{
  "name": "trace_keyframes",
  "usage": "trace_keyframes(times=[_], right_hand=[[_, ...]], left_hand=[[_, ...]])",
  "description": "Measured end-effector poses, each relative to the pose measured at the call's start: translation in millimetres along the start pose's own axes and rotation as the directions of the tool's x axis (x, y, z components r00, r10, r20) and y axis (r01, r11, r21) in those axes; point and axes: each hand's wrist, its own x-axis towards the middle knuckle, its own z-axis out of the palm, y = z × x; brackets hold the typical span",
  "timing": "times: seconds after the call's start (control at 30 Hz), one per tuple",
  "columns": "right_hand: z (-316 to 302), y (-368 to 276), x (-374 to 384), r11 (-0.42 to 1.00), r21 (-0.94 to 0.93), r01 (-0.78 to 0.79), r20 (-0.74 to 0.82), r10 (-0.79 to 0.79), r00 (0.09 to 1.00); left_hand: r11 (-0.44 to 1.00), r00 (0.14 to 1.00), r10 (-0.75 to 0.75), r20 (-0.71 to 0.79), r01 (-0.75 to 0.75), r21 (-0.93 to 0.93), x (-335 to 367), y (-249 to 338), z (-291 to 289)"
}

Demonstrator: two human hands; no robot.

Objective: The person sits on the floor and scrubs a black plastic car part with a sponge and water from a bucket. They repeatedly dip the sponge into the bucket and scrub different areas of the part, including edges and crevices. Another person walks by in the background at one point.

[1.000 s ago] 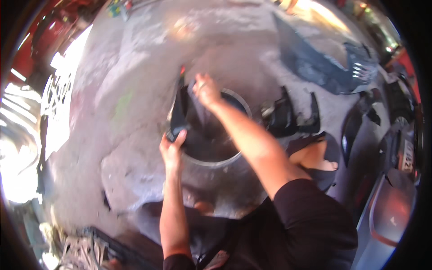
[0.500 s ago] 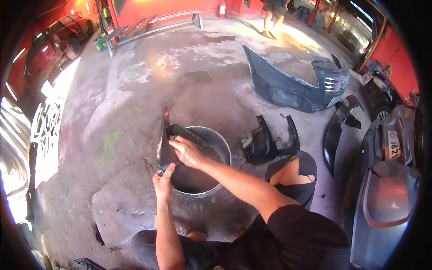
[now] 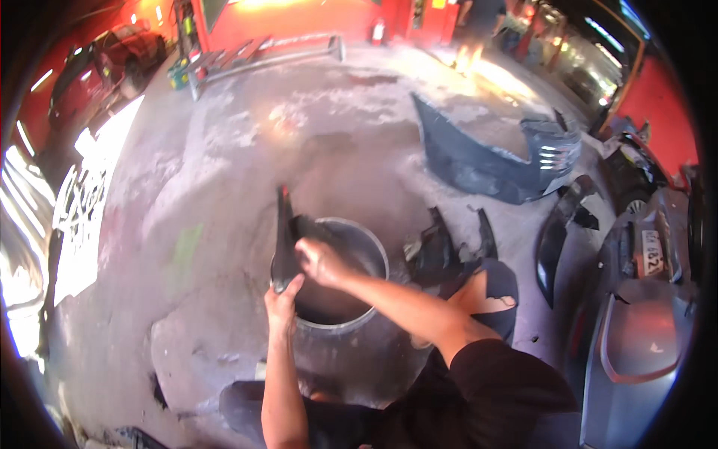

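Note:
My left hand [image 3: 282, 301] grips the lower end of a long, narrow black car trim piece [image 3: 283, 239], its thumb on the near face. The piece stands tilted upright over the left rim of a round, open metal drum [image 3: 383, 263]. My right hand [image 3: 323, 263] is at the right-hand face of the trim piece, fingers bent and pressed together. Motion blur smears those fingers, and anything small in them is hidden. Behind the right hand, a dark part of the piece reaches out over the drum.
A large grey bumper cover [image 3: 479, 165] lies on the concrete floor ahead to the right. Black plastic parts [image 3: 441, 243] lie beside my right knee. Further right are a black curved panel [image 3: 553, 247] and a grey car panel [image 3: 636, 374]. A metal bench [image 3: 269, 60] stands far back, near another person [image 3: 479, 30].
The view has tilted up a little, so the scene sits lower. The trim piece has turned more edge-on in my left hand. My right hand stays against it, now more blurred.

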Motion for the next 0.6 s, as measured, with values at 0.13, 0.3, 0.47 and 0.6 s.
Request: trace_keyframes(times=[0.13,0.3,0.47,0.6], right_hand=[[3,69,37,0.973,-0.222,-0.067,-0.198,0.022,0.980],[27,60,54,0.866,-0.418,-0.273,-0.379,0.107,0.919],[25,34,-29,0.994,0.066,-0.092,-0.109,0.099,0.989],[6,29,-12,0.995,-0.085,-0.055,-0.231,0.034,0.972]], left_hand=[[1.000,0.990,-0.006,0.142,0.003,0.016,0,-1,9],[0.989,0.991,-0.128,0.039,0.125,0.077,-7,12,1],[0.998,0.997,-0.052,-0.052,0.054,0.033,-13,8,9],[0.998,0.999,-0.044,0.024,0.043,0.044,-10,10,12]])
